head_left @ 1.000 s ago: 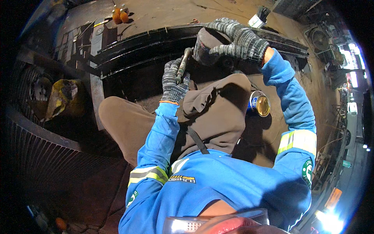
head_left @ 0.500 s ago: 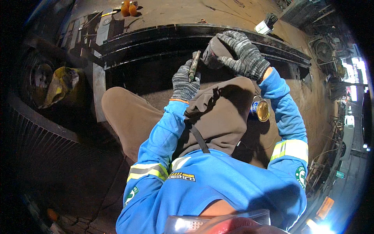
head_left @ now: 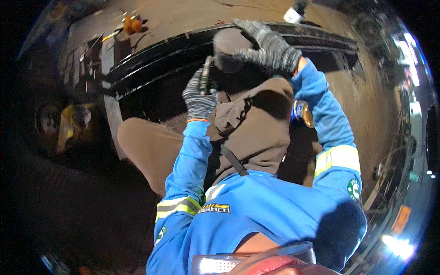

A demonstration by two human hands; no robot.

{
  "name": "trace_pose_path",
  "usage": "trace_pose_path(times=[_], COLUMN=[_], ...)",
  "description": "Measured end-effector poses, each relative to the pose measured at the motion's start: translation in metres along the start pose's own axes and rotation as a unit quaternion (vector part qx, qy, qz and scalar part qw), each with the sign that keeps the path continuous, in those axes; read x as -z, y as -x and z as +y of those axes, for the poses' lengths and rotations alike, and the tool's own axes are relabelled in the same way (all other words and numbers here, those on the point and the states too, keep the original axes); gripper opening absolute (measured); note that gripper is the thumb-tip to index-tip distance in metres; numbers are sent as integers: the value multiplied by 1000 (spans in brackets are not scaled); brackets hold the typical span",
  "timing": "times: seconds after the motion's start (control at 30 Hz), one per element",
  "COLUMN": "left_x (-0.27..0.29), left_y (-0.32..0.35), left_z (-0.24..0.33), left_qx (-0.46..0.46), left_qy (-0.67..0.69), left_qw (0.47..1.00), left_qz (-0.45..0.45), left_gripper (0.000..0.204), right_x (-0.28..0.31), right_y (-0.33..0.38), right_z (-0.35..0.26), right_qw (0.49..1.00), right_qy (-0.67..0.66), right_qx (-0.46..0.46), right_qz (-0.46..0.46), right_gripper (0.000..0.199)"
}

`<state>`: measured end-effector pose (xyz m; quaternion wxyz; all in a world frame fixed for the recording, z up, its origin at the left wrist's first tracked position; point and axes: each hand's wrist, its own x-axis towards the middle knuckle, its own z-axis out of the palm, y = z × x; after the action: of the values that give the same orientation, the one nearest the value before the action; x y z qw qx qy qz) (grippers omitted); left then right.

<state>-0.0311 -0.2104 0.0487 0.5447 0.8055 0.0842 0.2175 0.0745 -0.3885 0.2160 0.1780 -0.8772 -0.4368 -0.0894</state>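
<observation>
My left hand (head_left: pixel 200 97), in a striped knit glove, is closed around a slim, dark greenish tool (head_left: pixel 206 75) with a metallic look, its tip pointing away from me. Just right of that tip is a dark grey rounded object (head_left: pixel 231 46) with a lighter oval top; its kind I cannot make out. My right hand (head_left: pixel 272 51), gloved alike, lies along this object's right side. Its fingers stretch past the far edge and the thumb stands apart over the near side. A long black metal beam (head_left: pixel 169 48) runs behind both hands.
Beside my right knee stands a blue can (head_left: pixel 301 113) with a gold-coloured end. Orange bottles (head_left: pixel 132 24) are on the floor at the far left. Beyond the beam is a white container (head_left: pixel 293 16) with dark bristles. A yellowish object (head_left: pixel 73 126) lies in shadow at left.
The whole view has shifted, and the scene sits further left. My right fingers are straighter and more spread over the grey object. The left hand keeps its hold on the slim tool.
</observation>
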Motion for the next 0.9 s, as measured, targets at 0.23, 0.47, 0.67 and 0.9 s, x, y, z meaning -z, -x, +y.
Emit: trace_pose_path(times=[0.23, 0.47, 0.67, 0.9], left_x=[12, 39, 22, 22], left_y=[-31, -22, -16, -23], left_z=[-62, -24, 17, 19], left_qx=[58, 144, 225, 275], left_qy=[-1, -115, 22, 2], left_qw=[997, 979, 973, 960], left_qz=[-47, -85, -55, 60], left_gripper=[43, 49, 45, 16], right_x=[32, -130, -230, -246], right_y=[76, 315, 493, 487], right_z=[108, 140, -55, -125], right_qw=[979, 848, 684, 582], right_qy=[35, -163, -318, -403], right_qx=[-166, -501, -654, -693], right_qz=[114, 57, -63, -139], right_gripper=[76, 48, 47, 60])
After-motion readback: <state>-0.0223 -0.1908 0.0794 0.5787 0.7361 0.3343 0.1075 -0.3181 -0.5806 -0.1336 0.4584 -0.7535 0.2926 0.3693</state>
